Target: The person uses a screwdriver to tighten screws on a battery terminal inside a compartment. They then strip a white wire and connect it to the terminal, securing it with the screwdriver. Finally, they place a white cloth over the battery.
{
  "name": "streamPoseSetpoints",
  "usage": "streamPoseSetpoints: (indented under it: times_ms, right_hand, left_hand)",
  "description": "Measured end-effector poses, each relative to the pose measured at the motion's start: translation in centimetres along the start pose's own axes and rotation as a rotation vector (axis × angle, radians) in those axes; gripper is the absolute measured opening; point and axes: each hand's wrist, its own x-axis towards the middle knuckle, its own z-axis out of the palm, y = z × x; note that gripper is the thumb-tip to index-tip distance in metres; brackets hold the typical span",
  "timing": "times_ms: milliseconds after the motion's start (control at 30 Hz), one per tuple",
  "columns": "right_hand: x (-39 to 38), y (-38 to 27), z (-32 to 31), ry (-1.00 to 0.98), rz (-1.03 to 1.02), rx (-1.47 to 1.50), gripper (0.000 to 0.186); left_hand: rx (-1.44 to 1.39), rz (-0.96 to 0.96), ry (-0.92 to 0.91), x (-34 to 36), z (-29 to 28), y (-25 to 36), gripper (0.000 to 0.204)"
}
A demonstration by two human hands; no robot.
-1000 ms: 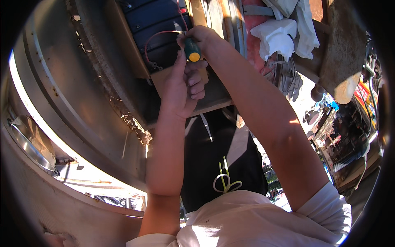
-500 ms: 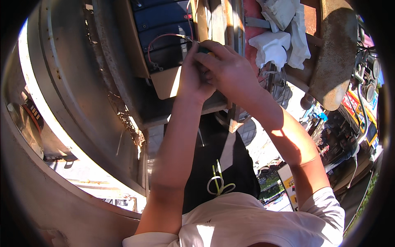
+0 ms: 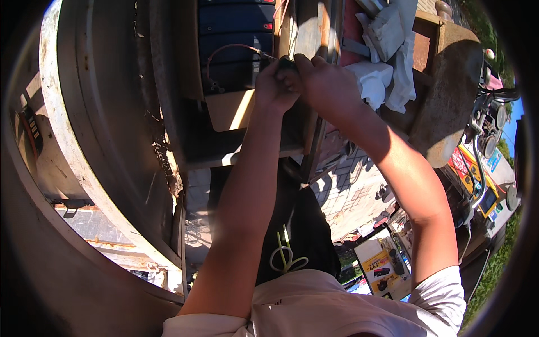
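Note:
Both my hands meet at the near right corner of a row of dark blue batteries (image 3: 233, 40) in a cardboard-sided box. My right hand (image 3: 331, 87) is closed around a dark green handle (image 3: 287, 63), apparently a screwdriver's. My left hand (image 3: 274, 92) is curled just below and left of it, fingers bent inward; what they pinch, if anything, is hidden. A thin reddish wire (image 3: 227, 47) arcs over the nearest battery, from a terminal at its left to an end close by my fingertips.
A tan cardboard flap (image 3: 227, 112) stands at the box's near side. To the left curves a large dark metal panel (image 3: 106, 123). White foam pieces (image 3: 373, 78) lie to the right, beside a rusty metal plate (image 3: 452, 95). Paving (image 3: 351, 182) shows below.
The view has shifted, so the batteries sit further right. My right hand has drawn rightward from the wire's end, and more of the green handle shows. My left fingers have curled in.

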Motion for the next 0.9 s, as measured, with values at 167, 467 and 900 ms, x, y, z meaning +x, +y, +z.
streamPoseSetpoints:
  times_ms: [167, 467, 900]
  right_hand:
    - [0.4, -0.1, 0.7, 0.026, -0.039, 0.07, 0.03]
    - [0.0, 0.0, 0.9, -0.021, -0.038, 0.077, 0.023]
    - [0.1, 0.0, 2.0, 0.366, -0.279, 0.208, 0.03]
  left_hand:
    - [0.091, 0.13, 0.009, 1.2, -0.4, 0.1, 0.035]
    - [0.166, -0.005, 0.116, 0.6, 0.9, 0.6, 0.034]
    - [0.176, 0.085, 0.156, 2.2, -0.8, 1.4, 0.037]
